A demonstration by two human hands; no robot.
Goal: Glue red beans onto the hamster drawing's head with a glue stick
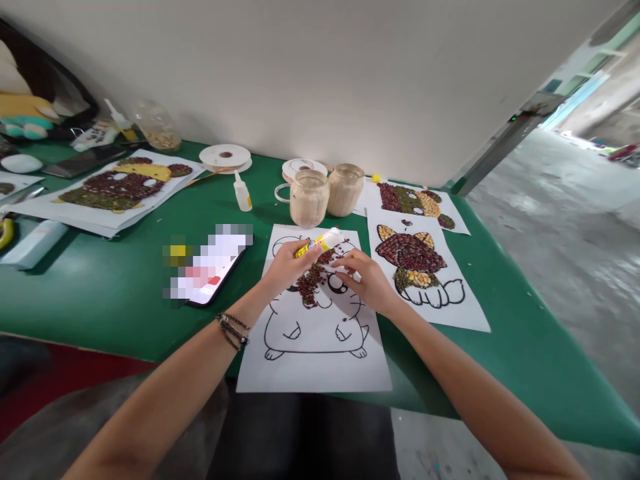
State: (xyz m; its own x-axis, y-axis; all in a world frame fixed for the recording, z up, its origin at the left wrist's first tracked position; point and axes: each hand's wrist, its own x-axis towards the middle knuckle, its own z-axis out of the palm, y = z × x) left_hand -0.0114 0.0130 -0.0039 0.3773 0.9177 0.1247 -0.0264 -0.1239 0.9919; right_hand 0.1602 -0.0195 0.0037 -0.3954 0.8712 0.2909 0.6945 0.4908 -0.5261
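Note:
A white sheet (313, 363) with a black outline drawing of a round animal lies on the green table (100, 293) in front of me. Dark red beans (309, 285) cover part of the animal's head. My left hand (287, 265) is closed around a small glue bottle (323, 241) with a yellow label, lying tilted over the drawing. My right hand (365, 280) rests on the sheet beside the beans, fingers pinched together at the bean patch; whether it holds a bean I cannot make out.
Two glass jars (325, 195) stand behind the sheet. Finished seed pictures (417, 263) lie to the right, another seed picture (117, 183) at the far left. A phone (213, 277), a second glue bottle (243, 193) and tape rolls (225, 157) are on the table.

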